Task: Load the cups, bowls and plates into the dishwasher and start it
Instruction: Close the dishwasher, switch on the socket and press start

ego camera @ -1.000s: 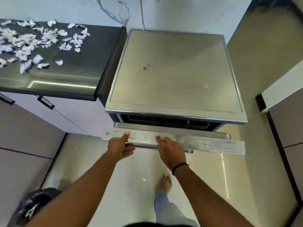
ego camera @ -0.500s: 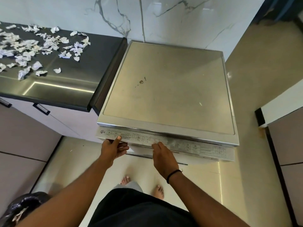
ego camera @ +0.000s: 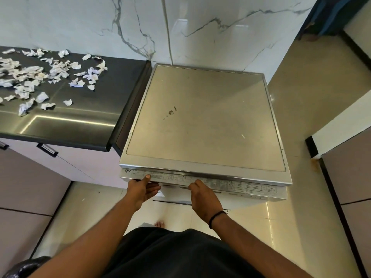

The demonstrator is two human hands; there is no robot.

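At the top front edge of the dishwasher [ego camera: 204,121], the left hand [ego camera: 141,190] has its thumb laid flat on the strip of printed controls [ego camera: 200,178] while its fingers curl underneath the door's [ego camera: 202,197] upper lip, so it holds that lip in a loose pinch. The right hand [ego camera: 204,196], just right of it along the same edge, lies knuckles-up against the door with its fingertips tucked toward the dark handle slot; whether they hook inside the slot or only press against it, I cannot tell. The door stands nearly upright, its control strip sitting just below and in front of the steel lid, and a thin dark seam between them leaves it unclear whether the latch has caught. No cups, bowls or plates are visible anywhere; if loaded, they are hidden inside the machine. The risks I judge from here: the left fingers under the lip could be nipped if the door is pushed home; the thumb on the strip could trigger an unwanted setting; and a door not fully latched would likely refuse to start. Left of the dishwasher, scraps of torn paper [ego camera: 40,77] litter the dark countertop [ego camera: 80,121], well apart from both hands.
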